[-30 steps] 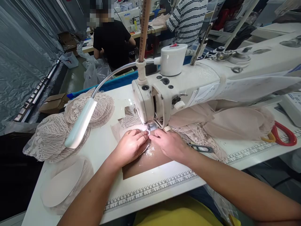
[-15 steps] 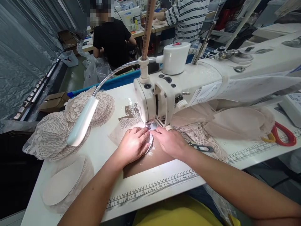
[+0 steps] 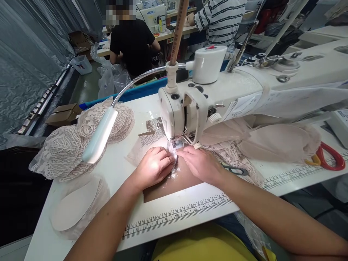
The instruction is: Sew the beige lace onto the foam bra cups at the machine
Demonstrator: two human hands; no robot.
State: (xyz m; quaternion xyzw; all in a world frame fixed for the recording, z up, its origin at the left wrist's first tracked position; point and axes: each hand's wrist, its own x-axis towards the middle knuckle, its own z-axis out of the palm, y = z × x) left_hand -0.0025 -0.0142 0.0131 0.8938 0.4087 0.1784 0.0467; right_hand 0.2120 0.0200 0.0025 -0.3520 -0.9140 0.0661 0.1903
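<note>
My left hand [image 3: 153, 167] lies on a pale lace piece [image 3: 172, 149] just in front of the presser foot [image 3: 178, 144] of the white sewing machine [image 3: 217, 94], fingers curled and pressed on the fabric. My right hand [image 3: 202, 164] rests to the right of the needle, fingertips pinching the same lace piece. Both hands meet under the machine head, lit by the gooseneck lamp [image 3: 100, 135]. A brown patch [image 3: 174, 183] on the table lies beneath them.
Stacks of lace pieces [image 3: 70, 148] lie at the left, flat beige cup shapes [image 3: 74, 204] at the near left, more beige fabric [image 3: 274, 143] at the right. Thread snips [image 3: 235, 169] lie by my right wrist, red-handled scissors [image 3: 330, 157] at far right. Two people work at tables behind.
Both hands have crept slightly forward toward the presser foot with the lace piece. The view has shifted a little to the left.
</note>
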